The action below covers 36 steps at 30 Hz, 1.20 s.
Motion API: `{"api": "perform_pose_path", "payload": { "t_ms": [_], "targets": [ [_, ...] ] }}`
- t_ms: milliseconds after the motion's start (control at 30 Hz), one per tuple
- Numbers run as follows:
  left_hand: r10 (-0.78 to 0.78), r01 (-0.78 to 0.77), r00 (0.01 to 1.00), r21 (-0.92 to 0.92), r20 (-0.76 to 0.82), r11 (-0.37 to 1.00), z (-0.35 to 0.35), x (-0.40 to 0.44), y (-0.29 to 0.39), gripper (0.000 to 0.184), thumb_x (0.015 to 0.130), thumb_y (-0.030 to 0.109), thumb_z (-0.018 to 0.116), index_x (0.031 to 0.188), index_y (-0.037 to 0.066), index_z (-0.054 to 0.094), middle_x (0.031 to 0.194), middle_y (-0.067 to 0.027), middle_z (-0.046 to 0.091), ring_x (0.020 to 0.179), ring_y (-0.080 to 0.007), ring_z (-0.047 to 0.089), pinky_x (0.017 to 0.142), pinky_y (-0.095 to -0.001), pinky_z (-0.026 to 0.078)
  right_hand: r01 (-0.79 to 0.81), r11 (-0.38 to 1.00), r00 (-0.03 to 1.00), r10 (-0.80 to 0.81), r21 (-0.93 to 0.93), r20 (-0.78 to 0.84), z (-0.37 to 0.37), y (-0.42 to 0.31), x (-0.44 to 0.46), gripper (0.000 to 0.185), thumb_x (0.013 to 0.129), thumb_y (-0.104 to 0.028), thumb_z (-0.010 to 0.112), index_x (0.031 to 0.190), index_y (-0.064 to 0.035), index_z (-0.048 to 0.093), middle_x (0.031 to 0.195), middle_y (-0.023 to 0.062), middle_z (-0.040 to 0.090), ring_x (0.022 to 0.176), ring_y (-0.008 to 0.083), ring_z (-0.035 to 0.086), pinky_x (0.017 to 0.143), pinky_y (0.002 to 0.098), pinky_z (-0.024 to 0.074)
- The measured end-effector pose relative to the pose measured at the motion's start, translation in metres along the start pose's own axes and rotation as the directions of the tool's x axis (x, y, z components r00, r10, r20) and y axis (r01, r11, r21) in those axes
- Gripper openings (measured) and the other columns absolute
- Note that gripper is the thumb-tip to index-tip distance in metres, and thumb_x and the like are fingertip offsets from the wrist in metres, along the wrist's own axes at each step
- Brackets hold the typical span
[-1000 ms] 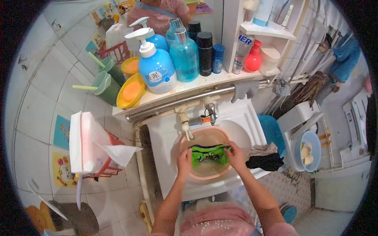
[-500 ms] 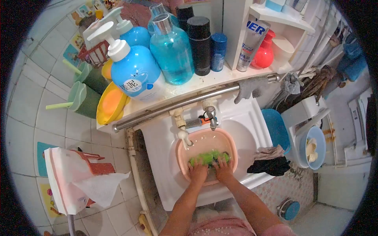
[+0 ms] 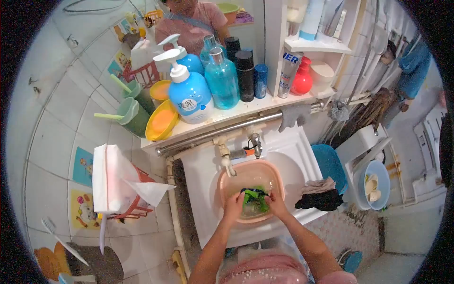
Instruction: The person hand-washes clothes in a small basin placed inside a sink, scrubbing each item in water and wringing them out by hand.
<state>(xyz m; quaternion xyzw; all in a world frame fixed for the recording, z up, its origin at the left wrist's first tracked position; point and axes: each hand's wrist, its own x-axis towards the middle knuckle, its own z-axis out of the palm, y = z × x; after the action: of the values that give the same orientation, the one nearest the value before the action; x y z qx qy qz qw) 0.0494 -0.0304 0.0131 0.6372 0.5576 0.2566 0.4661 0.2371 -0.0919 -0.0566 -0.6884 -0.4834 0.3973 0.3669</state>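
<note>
A green cloth (image 3: 255, 203) with a dark edge hangs between my two hands, inside a pink basin (image 3: 221, 189) that holds water. My left hand (image 3: 233, 205) is closed on the cloth's left end. At its right end my right hand (image 3: 275, 203) grips the dark edge. The lower part of the cloth reaches the water. The basin stands in a white sink (image 3: 198, 175), just below a pale tap (image 3: 228, 163). A metal faucet (image 3: 256, 144) rises behind the basin.
A shelf (image 3: 222, 116) above the sink carries a blue pump bottle (image 3: 190, 94), a teal bottle (image 3: 221, 80) and a black bottle (image 3: 244, 75). Dark and pinkish cloths (image 3: 321, 199) lie on the sink's right edge. A tissue pack (image 3: 111, 180) hangs at the left.
The cloth was spread out, then pressed down bunched in the water under both hands. Now it is lifted and held by its upper edge. The view has shifted back from the shelf.
</note>
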Motion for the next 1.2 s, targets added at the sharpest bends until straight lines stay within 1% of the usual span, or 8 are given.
{"api": "perform_pose_path", "payload": {
  "t_ms": [233, 300, 367, 433, 600, 767, 900, 1200],
  "targets": [
    [0.106, -0.097, 0.993, -0.168, 0.047, 0.981, -0.004, -0.016, 0.068, 0.024, 0.085, 0.022, 0.057, 0.094, 0.0, 0.063, 0.06, -0.0019, 0.054, 0.055, -0.0096, 0.047, 0.052, -0.026, 0.039, 0.172, 0.807, 0.985, -0.121, 0.564, -0.127, -0.004, -0.097, -0.014, 0.026, 0.077, -0.003, 0.06, 0.101, -0.0038, 0.049, 0.084, 0.0079, 0.054, 0.083, 0.018, 0.055, 0.074, 0.0338, 0.0444],
    [0.244, -0.242, 0.97, -0.124, -0.002, 0.962, -0.001, -0.023, 0.072, 0.023, 0.082, 0.018, 0.06, 0.097, 0.001, 0.063, 0.069, -0.0062, 0.063, 0.058, -0.0102, 0.053, 0.054, -0.0256, 0.043, 0.169, 0.863, 0.983, -0.114, 0.476, -0.144, -0.011, -0.11, -0.02, 0.04, 0.072, 0.005, 0.058, 0.111, -0.0051, 0.052, 0.093, 0.0108, 0.057, 0.09, 0.0223, 0.056, 0.081, 0.0333, 0.0439],
    [0.254, -0.252, 0.967, -0.056, 0.024, 0.966, -0.003, -0.034, 0.079, 0.022, 0.08, 0.016, 0.062, 0.095, 0.0, 0.064, 0.079, -0.01, 0.066, 0.068, -0.012, 0.059, 0.063, -0.025, 0.046, 0.437, 0.889, 0.899, -0.426, 0.14, -0.103, -0.015, -0.097, -0.016, 0.049, 0.068, 0.009, 0.056, 0.114, -0.0079, 0.054, 0.098, 0.0131, 0.057, 0.088, 0.0271, 0.056, 0.08, 0.034, 0.0445],
    [0.294, -0.293, 0.955, -0.043, 0.04, 0.955, 0.0, -0.039, 0.069, 0.022, 0.078, 0.014, 0.063, 0.096, 0.0, 0.063, 0.089, -0.0114, 0.066, 0.079, -0.0177, 0.062, 0.073, -0.0272, 0.047, 0.356, 0.923, 0.934, -0.353, 0.146, -0.045, -0.021, -0.1, -0.022, 0.043, 0.068, 0.011, 0.056, 0.109, -0.0029, 0.059, 0.11, 0.0093, 0.059, 0.099, 0.0186, 0.055, 0.08, 0.0279, 0.0447],
    [0.362, -0.36, 0.929, 0.04, -0.075, 0.932, -0.013, -0.045, 0.054, 0.034, 0.073, 0.011, 0.066, 0.106, 0.002, 0.058, 0.107, -0.0144, 0.059, 0.1, -0.0263, 0.056, 0.087, -0.0322, 0.043, 0.076, 0.986, 0.995, -0.066, 0.147, -0.072, -0.029, -0.083, -0.015, 0.025, 0.076, 0.005, 0.058, 0.1, -0.0006, 0.062, 0.084, 0.0044, 0.063, 0.075, 0.0094, 0.057, 0.066, 0.0233, 0.0464],
    [0.295, -0.308, 0.948, 0.115, 0.115, 0.945, -0.004, -0.017, -0.007, 0.088, 0.062, 0.021, 0.076, 0.132, 0.001, 0.028, 0.131, -0.0227, 0.034, 0.126, -0.0358, 0.028, 0.103, -0.0397, 0.026, 0.147, 0.966, 0.989, -0.138, 0.213, -0.057, -0.051, -0.121, -0.021, 0.019, 0.08, -0.001, 0.059, 0.099, -0.0002, 0.062, 0.075, -0.0003, 0.06, 0.067, 0.0052, 0.052, 0.059, 0.0196, 0.0438],
    [0.292, -0.305, 0.94, 0.054, 0.174, 0.951, 0.011, -0.006, 0.004, 0.102, 0.057, 0.026, 0.079, 0.134, -0.003, 0.018, 0.135, -0.0239, 0.027, 0.129, -0.0369, 0.02, 0.105, -0.0396, 0.021, 0.137, 0.9, 0.989, -0.145, 0.414, -0.013, -0.066, -0.169, -0.033, 0.018, 0.08, -0.003, 0.06, 0.098, -0.0002, 0.062, 0.075, -0.0005, 0.06, 0.067, 0.005, 0.053, 0.059, 0.0189, 0.0436],
    [0.079, -0.043, 0.894, -0.09, 0.44, 0.995, 0.018, 0.013, 0.03, 0.086, 0.061, 0.018, 0.077, 0.129, 0.0, 0.028, 0.115, -0.0145, 0.051, 0.103, -0.0229, 0.052, 0.086, -0.0339, 0.043, 0.112, 0.75, 0.985, 0.003, 0.651, -0.173, -0.085, -0.134, -0.02, 0.017, 0.082, -0.006, 0.057, 0.097, 0.001, 0.058, 0.084, 0.0033, 0.061, 0.074, 0.0111, 0.057, 0.068, 0.0254, 0.0492]
  ]
}}
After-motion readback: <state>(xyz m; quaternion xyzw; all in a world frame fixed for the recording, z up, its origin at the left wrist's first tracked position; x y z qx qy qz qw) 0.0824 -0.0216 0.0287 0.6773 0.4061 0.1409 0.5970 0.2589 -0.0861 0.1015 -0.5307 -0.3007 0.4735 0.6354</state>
